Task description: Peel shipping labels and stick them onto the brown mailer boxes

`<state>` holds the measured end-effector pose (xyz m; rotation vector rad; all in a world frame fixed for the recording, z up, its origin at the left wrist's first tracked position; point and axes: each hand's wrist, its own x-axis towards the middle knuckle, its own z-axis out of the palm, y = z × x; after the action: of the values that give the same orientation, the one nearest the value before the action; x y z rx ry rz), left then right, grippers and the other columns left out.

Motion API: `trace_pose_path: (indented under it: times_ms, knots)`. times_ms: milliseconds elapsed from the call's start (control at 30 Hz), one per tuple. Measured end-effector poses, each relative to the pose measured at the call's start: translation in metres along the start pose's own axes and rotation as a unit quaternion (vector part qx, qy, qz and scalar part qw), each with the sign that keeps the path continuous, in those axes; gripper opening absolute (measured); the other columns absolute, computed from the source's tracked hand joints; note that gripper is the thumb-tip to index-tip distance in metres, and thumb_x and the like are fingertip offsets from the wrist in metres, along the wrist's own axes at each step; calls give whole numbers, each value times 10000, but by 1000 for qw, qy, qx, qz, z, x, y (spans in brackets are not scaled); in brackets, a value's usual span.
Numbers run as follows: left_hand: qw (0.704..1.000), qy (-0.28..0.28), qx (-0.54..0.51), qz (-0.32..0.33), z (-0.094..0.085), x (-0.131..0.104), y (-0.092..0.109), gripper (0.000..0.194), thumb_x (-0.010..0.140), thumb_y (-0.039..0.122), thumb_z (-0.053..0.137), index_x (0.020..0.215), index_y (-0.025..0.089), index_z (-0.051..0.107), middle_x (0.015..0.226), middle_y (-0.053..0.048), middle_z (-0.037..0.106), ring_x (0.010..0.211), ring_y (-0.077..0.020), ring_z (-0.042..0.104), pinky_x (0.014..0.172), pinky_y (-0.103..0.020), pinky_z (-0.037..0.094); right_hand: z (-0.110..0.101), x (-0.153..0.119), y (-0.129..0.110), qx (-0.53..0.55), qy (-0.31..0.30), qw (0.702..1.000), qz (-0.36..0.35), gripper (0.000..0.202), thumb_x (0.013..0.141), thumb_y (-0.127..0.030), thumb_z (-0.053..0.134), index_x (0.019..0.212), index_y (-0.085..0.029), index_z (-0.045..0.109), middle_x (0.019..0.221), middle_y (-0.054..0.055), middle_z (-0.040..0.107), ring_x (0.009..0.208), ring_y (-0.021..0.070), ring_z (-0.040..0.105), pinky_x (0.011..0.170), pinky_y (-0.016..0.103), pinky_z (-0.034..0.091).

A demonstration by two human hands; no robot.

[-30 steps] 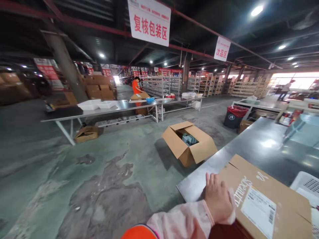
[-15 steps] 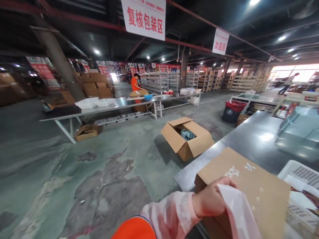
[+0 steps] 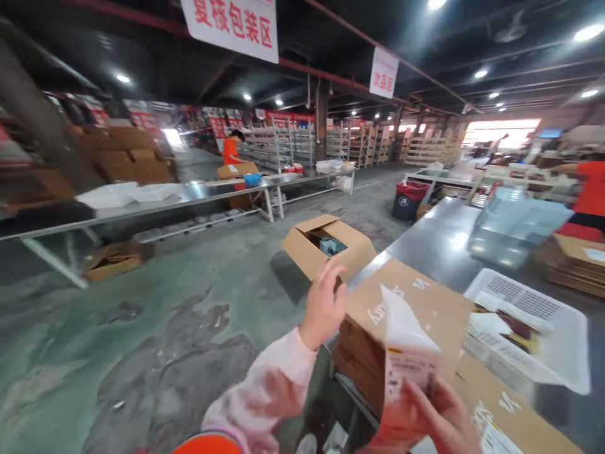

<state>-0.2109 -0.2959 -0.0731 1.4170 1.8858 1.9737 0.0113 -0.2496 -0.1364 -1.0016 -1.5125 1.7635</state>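
Note:
A stack of flat cardboard boxes [image 3: 425, 302] with white lettering lies on the near end of a steel table [image 3: 439, 239]. My left hand [image 3: 324, 302], in a pink sleeve, is raised at the stack's left corner with fingers spread and nothing in it. Whether it touches the cardboard is unclear. My right hand [image 3: 439, 419] comes up from the bottom edge and grips a thin white packet [image 3: 401, 350] with red print, held upright in front of the stack.
An open cardboard box [image 3: 326, 246] sits on the floor left of the table. A white tray [image 3: 562, 328] with papers and clear bins [image 3: 515, 227] lie farther along it. A person in orange [image 3: 588, 195] works at right, another [image 3: 230, 151] at the long far table [image 3: 189, 195]. A bin [image 3: 409, 198] stands behind.
My left hand has let go of the white packet and opened beside the box stack. My right hand has come into view holding the packet. The view has swung right.

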Motion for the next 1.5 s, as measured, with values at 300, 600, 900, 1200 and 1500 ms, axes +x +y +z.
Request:
trace_pose_path:
  times_ms: [300, 600, 900, 1200, 1500]
  knots:
    - [892, -244, -259, -278, 16, -66, -15, 493, 663, 496, 767, 974, 132, 652, 974, -125, 701, 937, -274, 648, 887, -407, 498, 28, 7, -10, 23, -7, 999, -40, 450, 721, -518, 721, 1019, -185, 665, 1100, 118, 705, 1083, 306, 627, 953, 429, 501]
    - [931, -209, -223, -202, 25, -60, -27, 409, 692, 530, 725, 633, 155, 571, 912, -77, 609, 887, -201, 566, 831, -304, 433, 18, 7, -17, -240, 83, 955, -152, 468, 729, -541, 681, 1019, -178, 627, 988, 111, 668, 862, 247, 632, 755, 383, 540]
    - [876, -182, -273, -353, 48, -77, -27, 473, 591, 557, 778, 615, 134, 566, 610, 1, 581, 591, -117, 496, 604, -241, 402, 13, 17, -60, -402, -33, 908, -110, 312, 855, -440, 521, 919, -241, 753, 755, 44, 738, 649, 204, 654, 589, 310, 467]
    - [805, -308, -334, -382, 56, -82, -49, 539, 492, 465, 870, 835, 104, 660, 750, -32, 652, 652, -130, 550, 648, -248, 440, 2, 58, -61, -336, 43, 922, -189, 258, 754, -446, 649, 696, -208, 730, 920, 93, 683, 862, 220, 639, 761, 345, 508]
    - [728, -391, -359, -435, 8, -117, -76, 531, 535, 564, 827, 876, 161, 764, 833, -74, 729, 793, -233, 660, 760, -326, 482, -35, 174, -32, -515, 179, 834, -78, 484, 694, -386, 740, 1081, -99, 689, 1164, 203, 605, 1094, 340, 563, 953, 474, 431]
